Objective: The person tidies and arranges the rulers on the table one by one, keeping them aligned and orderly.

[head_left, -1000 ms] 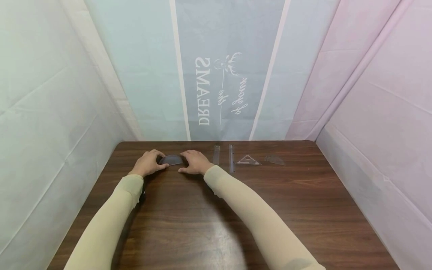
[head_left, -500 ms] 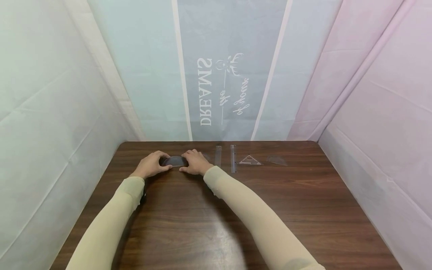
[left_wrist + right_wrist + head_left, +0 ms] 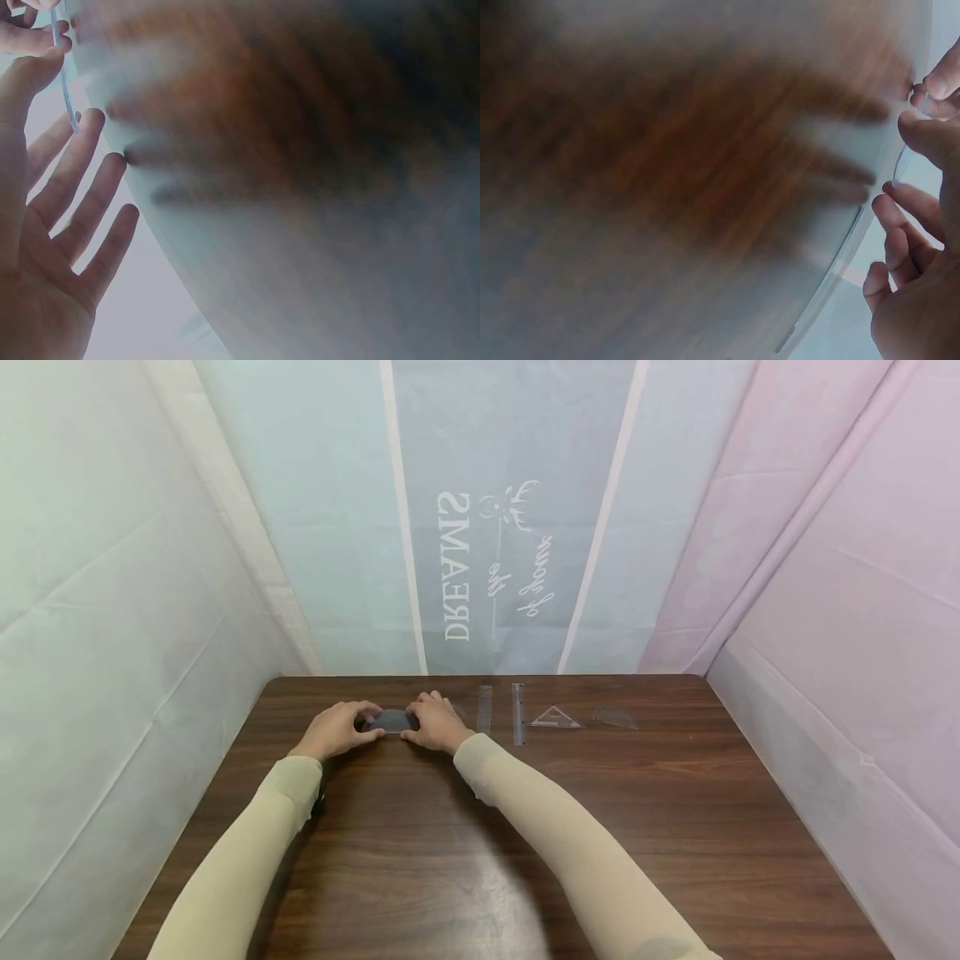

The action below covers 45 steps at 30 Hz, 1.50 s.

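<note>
A clear semicircular protractor [image 3: 393, 721] lies low over the back left of the table, its straight edge toward me. My left hand [image 3: 335, 729] pinches its left end between thumb and fingers. At the other end my right hand [image 3: 438, 724] pinches it the same way. In the left wrist view the protractor's thin edge [image 3: 65, 90] runs between thumb and fingertips, with the lower fingers spread. The right wrist view shows the same thin edge [image 3: 900, 161] between thumb and index finger. Both ends are partly hidden by the fingers.
Right of my hands, in a row, lie a clear ruler [image 3: 485, 710], a second ruler [image 3: 517, 714], a set square [image 3: 555, 718] and another clear curved piece [image 3: 616, 718]. A printed cloth [image 3: 495, 652] hangs behind the dark wooden table [image 3: 420, 860], with pale cloth walls on both sides.
The protractor has shifted slightly right between my hands, and its straight edge has turned from slanted to level. Both hands stay around it. The row on the right lies as before.
</note>
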Motion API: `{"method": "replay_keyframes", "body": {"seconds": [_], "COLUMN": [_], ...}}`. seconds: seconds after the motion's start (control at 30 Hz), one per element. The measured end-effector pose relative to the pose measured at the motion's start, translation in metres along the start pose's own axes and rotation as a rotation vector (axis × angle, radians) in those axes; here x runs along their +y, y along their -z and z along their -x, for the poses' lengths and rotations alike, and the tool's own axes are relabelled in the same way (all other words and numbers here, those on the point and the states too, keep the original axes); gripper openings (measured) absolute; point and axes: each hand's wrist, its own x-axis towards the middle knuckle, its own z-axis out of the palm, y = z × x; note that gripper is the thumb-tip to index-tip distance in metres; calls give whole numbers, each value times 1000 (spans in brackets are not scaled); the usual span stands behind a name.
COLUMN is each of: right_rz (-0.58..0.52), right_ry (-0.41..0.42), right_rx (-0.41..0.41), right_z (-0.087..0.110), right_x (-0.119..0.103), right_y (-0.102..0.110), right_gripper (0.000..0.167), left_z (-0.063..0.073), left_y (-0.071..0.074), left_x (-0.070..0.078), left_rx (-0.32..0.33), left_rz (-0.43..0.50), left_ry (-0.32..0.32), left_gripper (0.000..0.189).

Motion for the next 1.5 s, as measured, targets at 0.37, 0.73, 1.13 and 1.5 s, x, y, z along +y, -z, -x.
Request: {"method": "replay_keyframes", "body": {"seconds": [0.37,0.73,1.13,1.5], "right_rz": [43,30,6,-44], "right_ry": [0,30,108,163], "right_rx": [59,58,19,-21], "right_z": [11,25,44,66], "right_x": [-1,1,12,13], "right_y": [2,5,4,10], "right_gripper": [51,55,55,55], "left_z": [4,14,27,44], "left_y": [0,1,-4,-4], "left_x": [8,18,28,38], "left_rx": [-10,-30,-8,14], "left_rz": [-22,-26,-59,-81], "left_ry": [-27,-17,-69,-114], "left_gripper": [55,55,53,53]}}
